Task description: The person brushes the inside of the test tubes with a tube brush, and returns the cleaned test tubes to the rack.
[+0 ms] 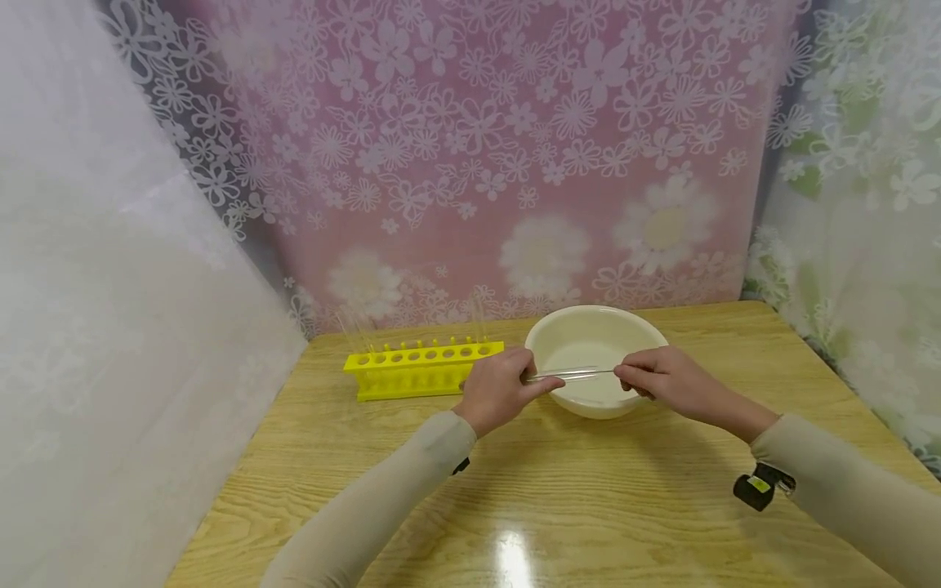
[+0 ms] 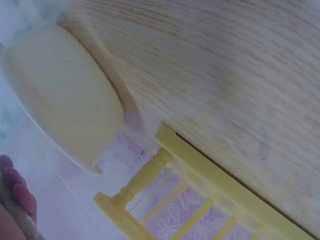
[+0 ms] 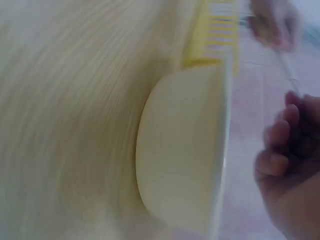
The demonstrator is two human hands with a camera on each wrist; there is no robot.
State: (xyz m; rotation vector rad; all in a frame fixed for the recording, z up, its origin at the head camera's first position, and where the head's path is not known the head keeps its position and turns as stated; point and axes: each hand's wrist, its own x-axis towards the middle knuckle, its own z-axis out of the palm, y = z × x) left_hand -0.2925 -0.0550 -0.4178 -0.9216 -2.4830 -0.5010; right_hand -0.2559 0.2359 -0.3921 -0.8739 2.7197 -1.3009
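Observation:
Above the cream basin point(image 1: 595, 322), my left hand point(image 1: 500, 384) grips a clear test tube point(image 1: 569, 376) that lies nearly level. A thin rod point(image 1: 606, 371) runs from the tube's right end to my right hand point(image 1: 671, 382), which pinches it between thumb and fingers. What the rod's other end looks like inside the tube is too small to tell. In the right wrist view my right hand point(image 3: 295, 155) has curled fingers, and the left hand point(image 3: 275, 25) is blurred beyond. Only some fingers point(image 2: 22, 192) of the left hand show in the left wrist view.
Left of the basin stands a yellow test tube rack point(image 1: 422, 354), with clear tubes upright near both its ends. Both stand on a wood-grain table point(image 1: 573, 498). Flowered curtains point(image 1: 478, 163) close off the back and sides.

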